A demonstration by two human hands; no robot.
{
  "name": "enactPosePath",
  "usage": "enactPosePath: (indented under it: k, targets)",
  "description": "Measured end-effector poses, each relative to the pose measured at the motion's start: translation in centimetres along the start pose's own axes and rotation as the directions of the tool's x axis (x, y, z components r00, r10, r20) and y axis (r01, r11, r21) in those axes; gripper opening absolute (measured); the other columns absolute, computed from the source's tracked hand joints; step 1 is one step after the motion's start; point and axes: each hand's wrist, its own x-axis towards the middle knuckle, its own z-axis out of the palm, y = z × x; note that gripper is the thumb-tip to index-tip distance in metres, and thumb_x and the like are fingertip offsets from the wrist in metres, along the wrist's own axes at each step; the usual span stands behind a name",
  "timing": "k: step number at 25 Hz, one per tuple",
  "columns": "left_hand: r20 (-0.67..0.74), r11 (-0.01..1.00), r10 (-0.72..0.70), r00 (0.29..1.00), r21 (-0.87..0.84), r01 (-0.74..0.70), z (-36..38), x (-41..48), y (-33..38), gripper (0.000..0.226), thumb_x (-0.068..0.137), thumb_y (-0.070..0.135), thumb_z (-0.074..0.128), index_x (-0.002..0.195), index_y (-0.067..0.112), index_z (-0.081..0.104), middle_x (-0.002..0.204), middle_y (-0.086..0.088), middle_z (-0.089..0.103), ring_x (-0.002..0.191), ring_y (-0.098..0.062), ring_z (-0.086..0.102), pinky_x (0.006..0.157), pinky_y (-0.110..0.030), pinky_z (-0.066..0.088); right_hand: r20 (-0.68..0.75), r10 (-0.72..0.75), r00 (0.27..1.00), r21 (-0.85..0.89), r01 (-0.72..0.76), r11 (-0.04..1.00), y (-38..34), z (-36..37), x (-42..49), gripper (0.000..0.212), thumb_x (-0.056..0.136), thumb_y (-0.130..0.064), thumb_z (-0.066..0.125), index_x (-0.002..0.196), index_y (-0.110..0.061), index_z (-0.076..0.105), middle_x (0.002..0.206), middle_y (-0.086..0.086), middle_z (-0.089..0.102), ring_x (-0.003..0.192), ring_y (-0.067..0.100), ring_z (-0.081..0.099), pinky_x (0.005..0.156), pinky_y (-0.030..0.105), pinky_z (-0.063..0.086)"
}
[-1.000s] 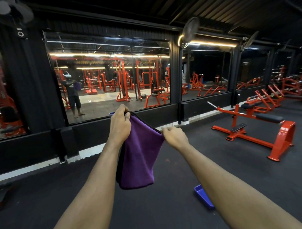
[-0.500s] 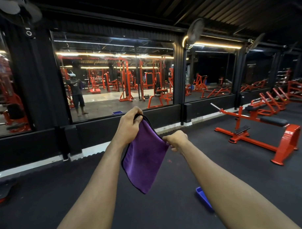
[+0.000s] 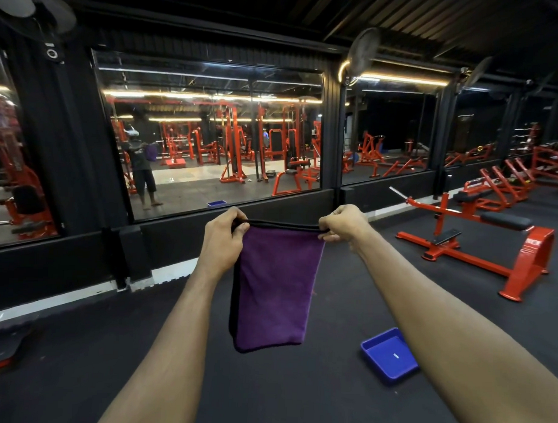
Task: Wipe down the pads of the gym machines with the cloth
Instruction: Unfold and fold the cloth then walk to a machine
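This looks like the getting-ready step. The purple, dark-edged cloth (image 3: 275, 290) is held up in the air in front of the person, and no pad is being wiped yet. The left hand (image 3: 223, 238) pinches one top corner and the right hand (image 3: 343, 228) pinches the other. The hands are apart, with the top edge pulled straight between them, and the rest hangs down, folded double as far as I can judge. The cloth touches nothing but the fingers. The nearest machine is the red bench (image 3: 478, 250) off to the right, and its black pad (image 3: 506, 220) is well apart from the cloth (a blue tray (image 3: 389, 356) lies on the floor (image 3: 296, 395) under the right forearm). The next move likely calls for walking over, gathering the cloth into one hand and pressing it flat on that pad.
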Motion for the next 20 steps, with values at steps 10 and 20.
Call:
enactPosePath:
  k: [10, 20]
  targets:
    - [-0.012, 0.998, -0.058, 0.998, 0.001, 0.058, -1.7, 1.0, -0.3, 0.001, 0.091, 0.007, 0.071, 0.091, 0.008, 0.071, 0.080, 0.001, 0.068, 0.070, -0.004, 0.062, 0.065, -0.015, 0.053, 0.003, -0.268, 0.964, -0.032, 0.268, 0.963, 1.8, 0.2, -0.2, 0.016, 0.086, -0.029, 0.080, 0.093, -0.017, 0.072, 0.095, 0.002, 0.072, 0.088, 0.013, 0.067, 0.063, 0.021, 0.049]
    - [0.135, 0.965, -0.229, 0.964, -0.102, 0.243, -3.0, 1.2, 0.1, 0.013, 0.099, 0.012, 0.062, 0.090, 0.005, 0.069, 0.084, -0.011, 0.070, 0.069, -0.011, 0.068, 0.052, -0.013, 0.053, -0.048, -0.374, 0.926, 0.071, 0.376, 0.924, 0.7, 1.2, -0.3, 0.018, 0.097, -0.037, 0.065, 0.092, -0.019, 0.063, 0.090, 0.004, 0.071, 0.088, 0.021, 0.069, 0.076, 0.037, 0.058]
